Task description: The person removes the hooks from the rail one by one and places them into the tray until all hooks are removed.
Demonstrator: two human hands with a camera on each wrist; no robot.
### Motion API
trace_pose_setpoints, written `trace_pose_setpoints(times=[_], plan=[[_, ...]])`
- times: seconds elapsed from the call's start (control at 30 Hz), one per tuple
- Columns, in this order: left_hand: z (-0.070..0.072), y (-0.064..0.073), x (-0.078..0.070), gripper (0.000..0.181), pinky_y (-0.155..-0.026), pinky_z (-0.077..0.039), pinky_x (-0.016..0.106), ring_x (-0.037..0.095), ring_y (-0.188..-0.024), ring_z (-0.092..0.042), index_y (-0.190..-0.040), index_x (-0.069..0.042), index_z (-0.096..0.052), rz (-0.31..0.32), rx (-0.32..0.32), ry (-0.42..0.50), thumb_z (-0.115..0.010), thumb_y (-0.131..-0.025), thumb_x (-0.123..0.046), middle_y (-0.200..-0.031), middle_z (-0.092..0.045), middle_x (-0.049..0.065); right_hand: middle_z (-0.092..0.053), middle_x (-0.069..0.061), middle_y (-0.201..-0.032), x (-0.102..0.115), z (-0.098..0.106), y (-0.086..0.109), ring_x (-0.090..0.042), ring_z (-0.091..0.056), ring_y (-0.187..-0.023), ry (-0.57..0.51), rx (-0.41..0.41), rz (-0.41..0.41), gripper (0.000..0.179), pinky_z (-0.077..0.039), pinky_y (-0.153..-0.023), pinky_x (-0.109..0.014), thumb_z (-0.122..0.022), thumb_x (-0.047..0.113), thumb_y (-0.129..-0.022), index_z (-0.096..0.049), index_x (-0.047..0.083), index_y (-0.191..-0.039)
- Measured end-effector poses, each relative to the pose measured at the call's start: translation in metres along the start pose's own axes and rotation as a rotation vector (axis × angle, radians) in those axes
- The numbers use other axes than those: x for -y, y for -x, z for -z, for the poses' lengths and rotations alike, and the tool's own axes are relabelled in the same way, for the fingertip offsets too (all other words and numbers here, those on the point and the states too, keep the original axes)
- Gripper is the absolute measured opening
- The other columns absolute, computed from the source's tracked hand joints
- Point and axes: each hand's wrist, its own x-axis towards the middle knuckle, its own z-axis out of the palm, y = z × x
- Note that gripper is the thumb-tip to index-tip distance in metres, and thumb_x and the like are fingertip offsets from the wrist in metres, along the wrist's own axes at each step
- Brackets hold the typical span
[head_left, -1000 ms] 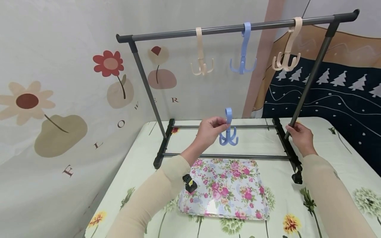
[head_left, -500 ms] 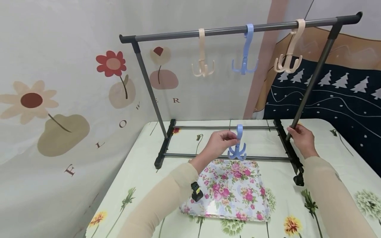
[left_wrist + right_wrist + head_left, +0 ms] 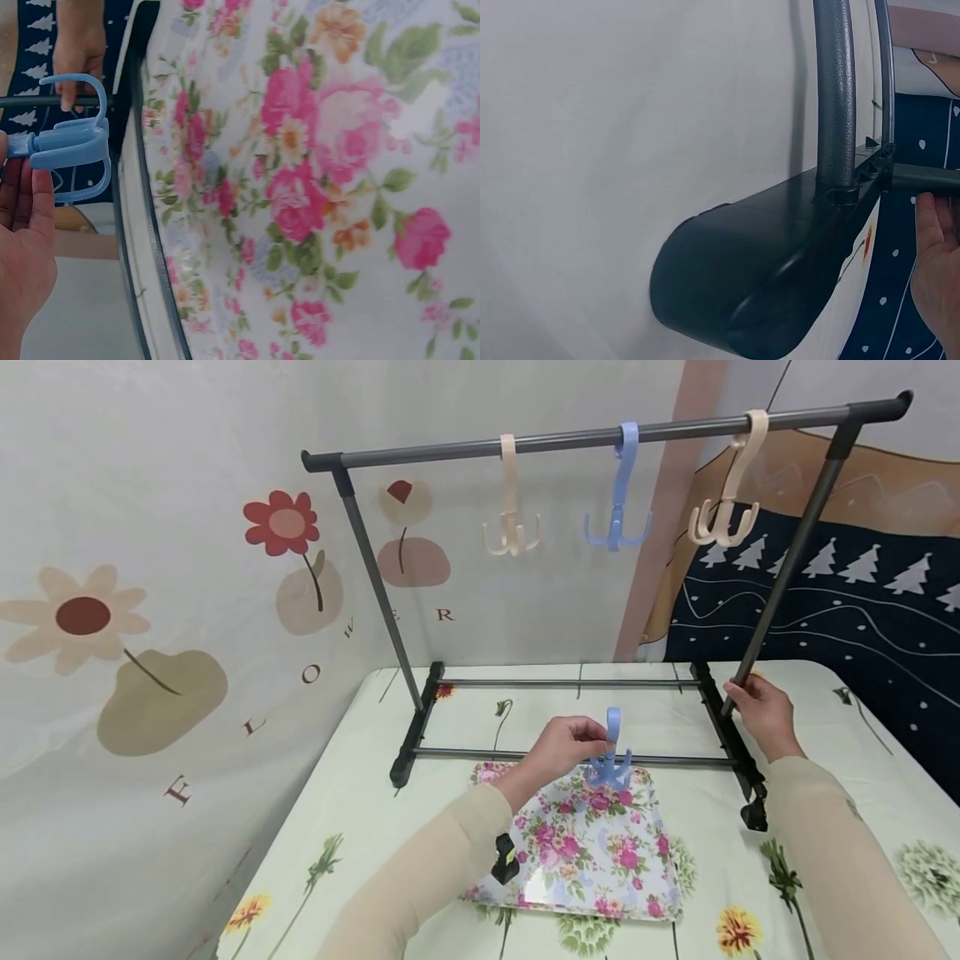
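My left hand (image 3: 564,748) pinches a light blue multi-prong hook (image 3: 613,727) by its stem. The hook stands upright with its prongs (image 3: 71,146) low, overlapping the back part of a glossy floral sheet (image 3: 570,860) in the head view. My right hand (image 3: 767,714) grips the right post (image 3: 787,556) of a dark grey rack near its foot. In the right wrist view its fingers lie along that post (image 3: 926,178). From the rack's top bar (image 3: 555,441) hang a beige hook (image 3: 509,493), a blue hook (image 3: 622,485) and another beige hook (image 3: 738,477).
The rack's black feet (image 3: 408,747) and two lower rods (image 3: 675,761) rest on a flower-print tablecloth (image 3: 315,810). The floral sheet lies in front of the rack. A pale printed curtain (image 3: 187,460) and a dark blue tree-print cloth (image 3: 862,618) close off the back.
My left hand has carried the blue hook down, toward me and a little to the right, from behind the front rod to over the floral sheet. My right hand stays on the post.
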Motion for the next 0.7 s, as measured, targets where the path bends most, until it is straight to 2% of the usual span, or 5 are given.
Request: trace_pose_setpoints(times=[0.1,0.17,0.23,0.5,0.7], plan=[[-0.002,0.0,0.006,0.005,-0.089,-0.052,0.049,0.012,-0.083,-0.063,-0.094,-0.008,-0.072,0.01,0.018,-0.016,-0.072,-0.092,-0.012,-0.088,-0.067,-0.002,-0.06,-0.014,-0.123,0.02,0.005,0.016,-0.027,-0.053,-0.106,-0.024,0.027,-0.023,0.049,-0.05,-0.083,-0.044,-0.049,0.045,-0.103,-0.058,0.004,-0.128],[-0.004,-0.001,0.009,0.005,-0.089,-0.052,0.049,0.009,-0.082,-0.062,-0.094,-0.007,-0.072,0.015,0.026,-0.028,-0.072,-0.092,-0.012,-0.087,-0.067,-0.002,-0.057,-0.019,-0.128,0.027,0.006,0.021,-0.031,-0.052,-0.111,-0.034,0.048,-0.015,0.051,-0.045,-0.095,-0.049,-0.047,0.042,-0.104,-0.056,0.0,-0.131],[-0.005,-0.001,0.012,0.005,-0.088,-0.052,0.049,0.008,-0.081,-0.062,-0.094,-0.008,-0.072,0.018,0.03,-0.043,-0.072,-0.092,-0.012,-0.087,-0.067,-0.003,-0.056,-0.02,-0.129,0.029,0.007,0.023,-0.031,-0.052,-0.113,-0.035,0.046,-0.015,0.05,-0.044,-0.098,-0.049,-0.046,0.041,-0.105,-0.055,0.0,-0.132],[-0.008,-0.001,0.017,0.006,-0.083,-0.055,0.041,0.007,-0.08,-0.061,-0.095,-0.007,-0.072,0.026,0.031,-0.092,-0.071,-0.092,-0.012,-0.086,-0.067,-0.004,-0.056,-0.02,-0.13,0.029,0.007,0.02,-0.034,-0.052,-0.118,-0.063,0.033,-0.038,0.047,-0.045,-0.099,-0.052,-0.048,0.037,-0.105,-0.055,-0.001,-0.132],[-0.011,0.003,0.024,0.003,-0.078,-0.055,0.038,0.021,-0.087,-0.067,-0.095,-0.01,-0.073,0.044,0.05,-0.111,-0.07,-0.093,-0.011,-0.085,-0.067,-0.005,-0.055,-0.02,-0.131,0.029,0.007,0.02,-0.035,-0.051,-0.119,-0.062,0.052,-0.047,0.048,-0.045,-0.099,-0.053,-0.047,0.037,-0.105,-0.055,0.0,-0.134]])
